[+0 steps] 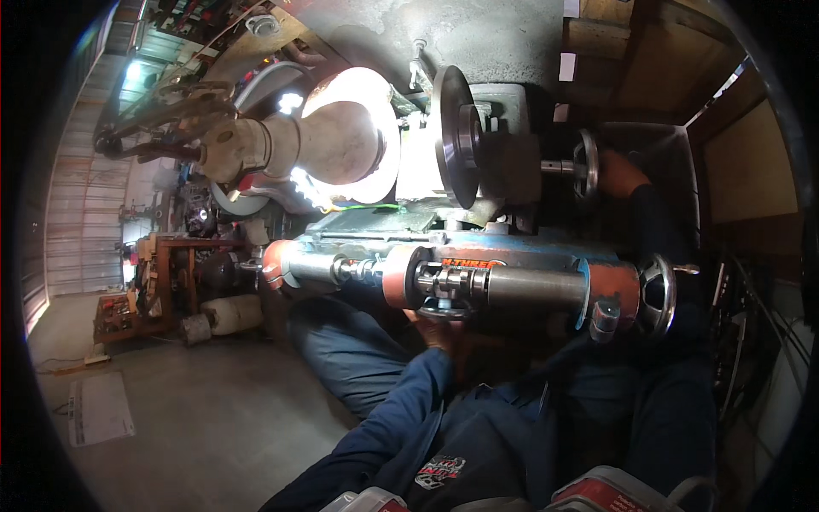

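A machine with several handwheels stretches across in front of me. My left hand (435, 331) is closed on the rim of a small handwheel (445, 313) under the middle of the machine's front bar (537, 288). Up and to the right, my right hand (623, 174) is at the rim of an upper metal handwheel (587, 166), its fingers curled and partly in shadow. That wheel's shaft runs left toward a large metal disc (455, 136) standing on edge. A third handwheel (658, 295) sits at the bar's right end, with neither hand on it.
A bright lamp (337, 141) on a jointed arm hangs left of the disc. My knees are beneath the bar. A wooden workbench (175, 273) stands at the left, with a flat white panel (101, 408) on the floor. Clear-lidded containers (623, 491) are at the bottom edge.
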The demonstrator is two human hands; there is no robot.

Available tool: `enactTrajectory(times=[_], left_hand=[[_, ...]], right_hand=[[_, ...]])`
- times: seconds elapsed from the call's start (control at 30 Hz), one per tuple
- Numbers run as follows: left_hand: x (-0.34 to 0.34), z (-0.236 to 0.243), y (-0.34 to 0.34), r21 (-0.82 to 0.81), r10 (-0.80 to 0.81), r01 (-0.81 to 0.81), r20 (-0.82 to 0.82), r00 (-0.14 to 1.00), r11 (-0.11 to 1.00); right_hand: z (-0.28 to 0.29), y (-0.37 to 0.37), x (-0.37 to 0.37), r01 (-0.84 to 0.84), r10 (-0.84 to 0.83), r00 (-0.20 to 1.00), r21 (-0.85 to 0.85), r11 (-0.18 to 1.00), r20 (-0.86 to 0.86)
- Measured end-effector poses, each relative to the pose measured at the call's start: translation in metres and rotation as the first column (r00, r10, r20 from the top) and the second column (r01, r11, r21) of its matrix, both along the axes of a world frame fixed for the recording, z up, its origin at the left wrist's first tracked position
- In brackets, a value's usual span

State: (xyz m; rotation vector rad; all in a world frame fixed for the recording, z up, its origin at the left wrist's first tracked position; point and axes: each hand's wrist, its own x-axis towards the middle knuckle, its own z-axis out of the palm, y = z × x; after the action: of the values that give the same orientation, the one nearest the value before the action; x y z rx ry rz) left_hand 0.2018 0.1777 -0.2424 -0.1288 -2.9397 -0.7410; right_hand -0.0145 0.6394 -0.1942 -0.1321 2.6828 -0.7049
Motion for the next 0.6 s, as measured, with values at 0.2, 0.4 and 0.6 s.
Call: enactTrajectory(times=[0.2,0.4,0.6], left_hand=[[-0.019,0.08,-0.052,0.681,-0.245,0.104,0.113,0.963,0.724],[-0.084,0.09,-0.075,0.775,-0.628,-0.602,0.569,0.531,0.193],[-0.107,0.113,-0.022,0.654,-0.531,-0.067,0.666,0.524,0.754]], right_hand=[[0.057,-0.035,-0.002,0.134,-0.17,0.906,-0.117,0.984,-0.388],[0.072,-0.017,0.008,-0.344,0.311,0.927,0.143,0.928,0.211],[0.101,-0.026,0.031,0.046,0.081,0.843,-0.222,0.974,0.532]])
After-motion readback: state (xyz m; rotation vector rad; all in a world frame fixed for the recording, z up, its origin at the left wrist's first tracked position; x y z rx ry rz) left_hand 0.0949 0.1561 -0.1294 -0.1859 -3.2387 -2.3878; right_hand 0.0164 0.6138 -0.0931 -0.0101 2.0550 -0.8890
